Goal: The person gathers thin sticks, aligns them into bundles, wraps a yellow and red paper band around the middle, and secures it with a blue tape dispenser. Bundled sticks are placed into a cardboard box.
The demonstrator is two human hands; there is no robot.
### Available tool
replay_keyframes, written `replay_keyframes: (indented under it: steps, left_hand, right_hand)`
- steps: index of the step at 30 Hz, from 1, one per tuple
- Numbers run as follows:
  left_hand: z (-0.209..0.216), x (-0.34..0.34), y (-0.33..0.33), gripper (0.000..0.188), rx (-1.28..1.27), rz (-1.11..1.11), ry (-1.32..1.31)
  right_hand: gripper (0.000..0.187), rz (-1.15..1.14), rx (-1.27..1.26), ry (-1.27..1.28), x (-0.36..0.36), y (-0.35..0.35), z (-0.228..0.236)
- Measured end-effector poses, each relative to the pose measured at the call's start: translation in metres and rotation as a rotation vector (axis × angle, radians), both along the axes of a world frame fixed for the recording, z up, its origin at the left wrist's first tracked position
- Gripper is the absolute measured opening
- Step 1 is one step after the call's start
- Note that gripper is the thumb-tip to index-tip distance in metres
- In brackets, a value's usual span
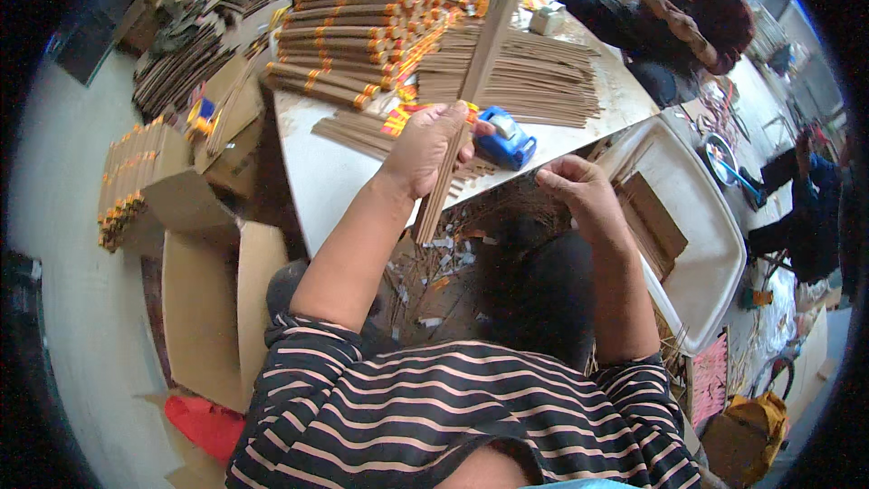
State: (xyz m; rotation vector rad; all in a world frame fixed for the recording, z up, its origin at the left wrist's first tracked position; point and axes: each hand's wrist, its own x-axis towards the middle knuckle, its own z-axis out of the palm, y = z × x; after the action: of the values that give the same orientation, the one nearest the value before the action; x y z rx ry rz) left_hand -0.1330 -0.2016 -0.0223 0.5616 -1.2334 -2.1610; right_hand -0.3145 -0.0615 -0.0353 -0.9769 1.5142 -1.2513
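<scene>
My left hand [433, 147] is wrapped round a bundle of long, thin brown sticks [490, 45], held slanting above the near part of the table. A bit of yellow and red shows on the bundle beside my fingers. Just right of that hand stands a blue tape dispenser [508, 139] near the table edge. My right hand [579, 186] hangs apart from the bundle, past the table's edge, with thumb and fingers pinched together. Whatever may be in that pinch is too small to tell. Loose brown sticks [534, 77] lie spread on the table behind the dispenser.
Finished-looking bundles with yellow-red bands [339, 36] are stacked on the white table [299, 145]. An open cardboard box [204, 308] stands at my left, a white plastic tub [711, 258] at my right. Two people sit across the table. Paper scraps [444, 258] litter the floor.
</scene>
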Motion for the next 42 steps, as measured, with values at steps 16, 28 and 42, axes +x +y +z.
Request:
replay_keyframes:
  steps: [16, 28, 42]
  left_hand:
    - [0.044, 0.115, 0.115, 0.021, 0.224, -0.044, 0.064]
    - [0.04, 0.124, 0.122, 0.022, 0.203, -0.047, 0.096]
    - [0.043, 0.119, 0.131, 0.015, 0.267, 0.042, 0.093]
  right_hand:
    - [0.015, 0.363, -0.265, 0.099, 0.119, 0.027, 0.08]
    - [0.015, 0.364, -0.366, 0.387, 0.131, 0.034, 0.093]
    - [0.022, 0.324, -0.255, 0.461, 0.132, 0.038, 0.093]
